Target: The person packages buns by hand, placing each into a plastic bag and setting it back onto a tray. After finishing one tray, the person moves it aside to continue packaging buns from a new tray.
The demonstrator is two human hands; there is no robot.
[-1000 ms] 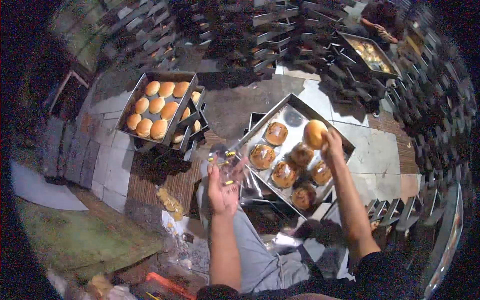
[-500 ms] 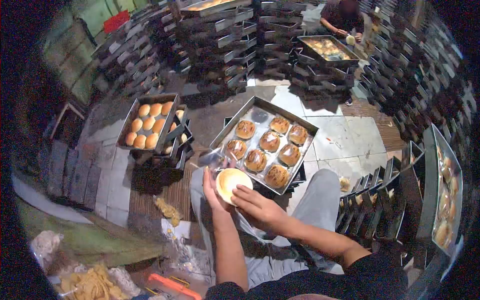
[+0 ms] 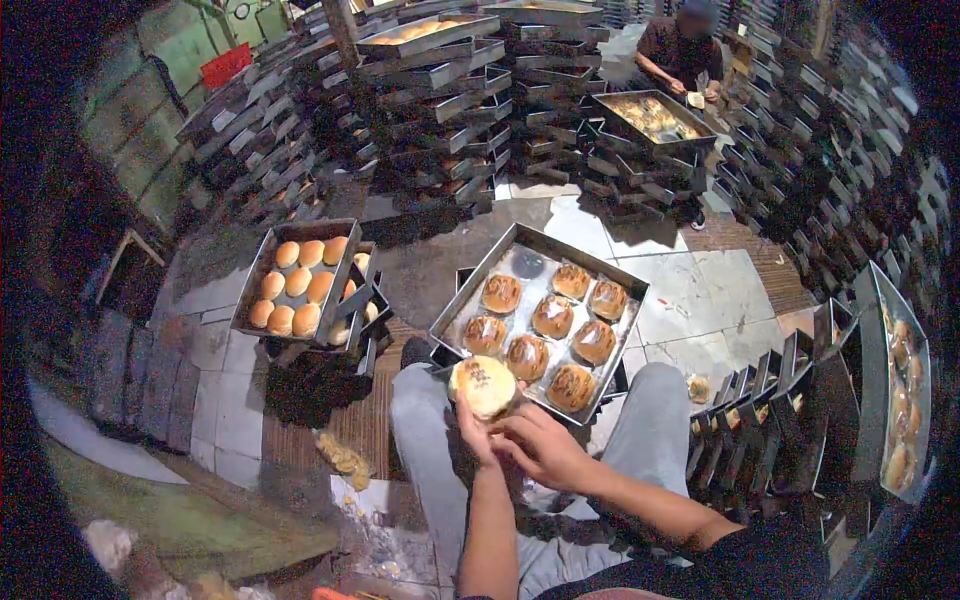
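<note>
A round bun (image 3: pixel 484 387) with a pale face and dark flecks is in my left hand (image 3: pixel 478 435), its browned rim showing. My right hand (image 3: pixel 545 447) is closed just below the bun, its fingertips drawn together against the left hand; what they pinch, if anything, is hidden. Right ahead of both hands is a metal tray (image 3: pixel 632 300) with several glossy brown buns (image 3: pixel 553 316) on it. One spot at its far corner holds no bun.
Left of my knees, a second tray (image 3: pixel 245 295) of plain golden buns rests on stacked trays. More trays (image 3: pixel 850 400) stand tilted at the right. High tray stacks (image 3: pixel 440 130) line the back. Another person (image 3: pixel 685 60) works behind a filled tray (image 3: pixel 655 118). Crumbs (image 3: pixel 343 460) lie on the floor.
The bun has turned from a plain pale face to a flecked one. My right hand has slid off the bun's face to below it. The view has shifted slightly.
</note>
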